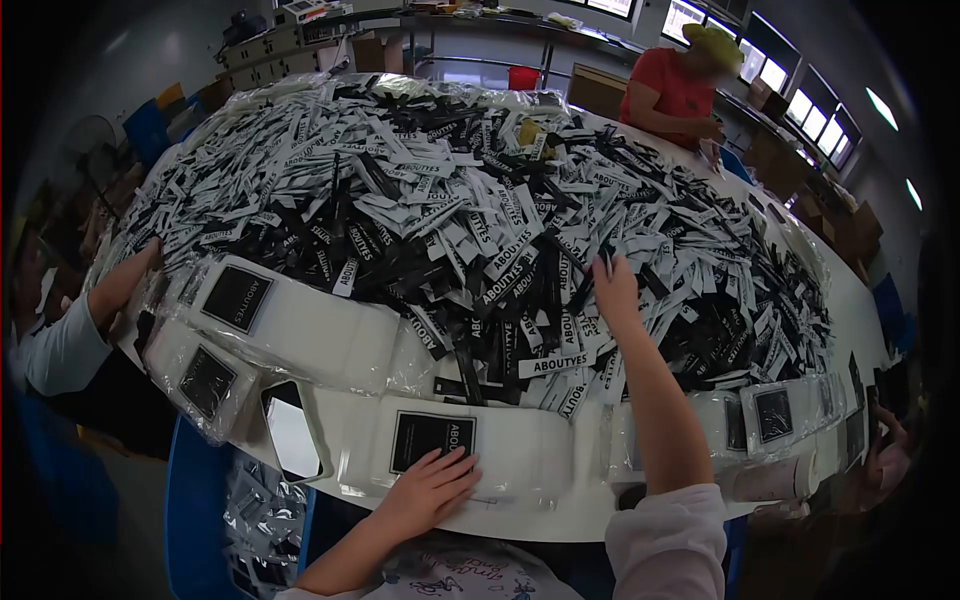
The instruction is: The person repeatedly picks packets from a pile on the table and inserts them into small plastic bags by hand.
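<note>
My left hand [428, 490] lies flat with its fingers stretched out on a stack of clear plastic bags [520, 445]. Its fingertips touch the lower edge of a black printed label [425, 440] on that stack. Reaching into a large heap of slim black and white sachets [510, 230] marked ABOUTYES, my right hand [615, 285] has its fingers curled together. A dark sachet [580, 292] shows beside those fingers; what they pinch is not clear. Below the right hand, a white sachet [556, 365] lies at the near edge of the heap.
More bag stacks [300, 330] line the table's near edge, with a phone [292, 430] between them. A blue bin [190, 510] below holds several filled packets. Another person's arm [120, 285] reaches in from the left. A person in red [660, 100] works at the far right.
</note>
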Demonstrator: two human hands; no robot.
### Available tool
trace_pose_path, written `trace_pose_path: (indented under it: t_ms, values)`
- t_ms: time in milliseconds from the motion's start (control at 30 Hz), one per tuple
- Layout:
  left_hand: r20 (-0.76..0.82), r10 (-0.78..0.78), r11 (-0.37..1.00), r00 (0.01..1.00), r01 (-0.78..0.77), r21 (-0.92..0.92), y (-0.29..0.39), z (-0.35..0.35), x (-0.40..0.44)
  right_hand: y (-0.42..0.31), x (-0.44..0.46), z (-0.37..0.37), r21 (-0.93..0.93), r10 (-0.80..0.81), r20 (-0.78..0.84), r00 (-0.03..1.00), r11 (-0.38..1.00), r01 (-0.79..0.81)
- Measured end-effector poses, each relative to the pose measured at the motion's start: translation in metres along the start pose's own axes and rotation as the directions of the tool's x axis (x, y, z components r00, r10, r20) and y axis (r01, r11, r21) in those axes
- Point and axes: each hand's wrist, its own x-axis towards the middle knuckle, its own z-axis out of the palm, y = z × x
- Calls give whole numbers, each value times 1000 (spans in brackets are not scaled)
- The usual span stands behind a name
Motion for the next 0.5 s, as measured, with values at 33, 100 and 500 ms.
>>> trace_pose_path:
  t_ms: [33,100,500]
  values:
    - [-22,8,1000,1000,-8,-11,1,-1,-2,-15,-11,-16,165,-37,-37,999,985,42]
    - [-56,-25,997,998,21,-69,-1,-1,-3,-31,-41,-45,259,-267,-166,949,917,303]
    - [-171,-70,997,983,73,8,16,7,4,20,-294,-57,517,-107,-281,954,820,245]
